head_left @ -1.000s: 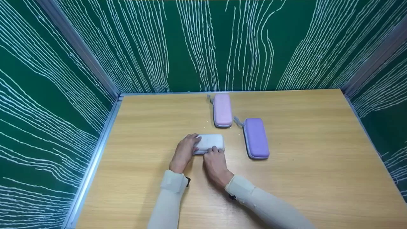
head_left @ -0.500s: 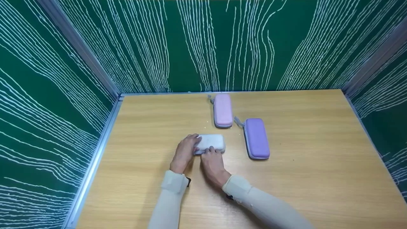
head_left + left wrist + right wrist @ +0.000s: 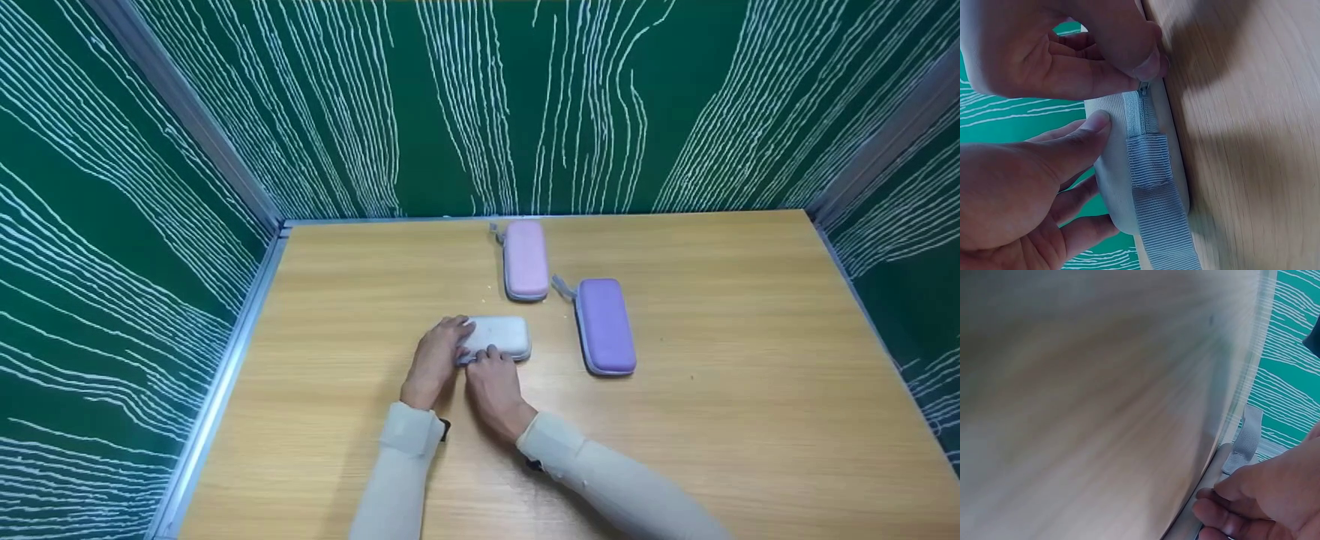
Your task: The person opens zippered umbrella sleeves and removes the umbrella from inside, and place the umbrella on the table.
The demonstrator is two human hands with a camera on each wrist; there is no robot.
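A white zippered case [image 3: 504,334] lies flat on the table in the head view. My left hand [image 3: 433,358] holds its left end, thumb on the near side and fingers over the top. At the case's near side, my right hand [image 3: 495,386] pinches the small zipper pull [image 3: 1143,88], shown close up in the left wrist view. The zipper [image 3: 1141,115] ends at a grey ribbed strap [image 3: 1156,174] on the case's end. The right wrist view shows my right fingertips [image 3: 1210,511] against the case's edge; the pull itself is hidden there.
Beyond the white case lies a pink case [image 3: 526,259] with a grey strap. A purple case [image 3: 606,326] lies to its right. The wooden table [image 3: 735,420] is bounded by green walls [image 3: 697,60] with white wavy lines. A few small specks lie near the pink case.
My right hand has slid left along the near side of the white case, toward my left hand. The left hand and all the cases stay in place.
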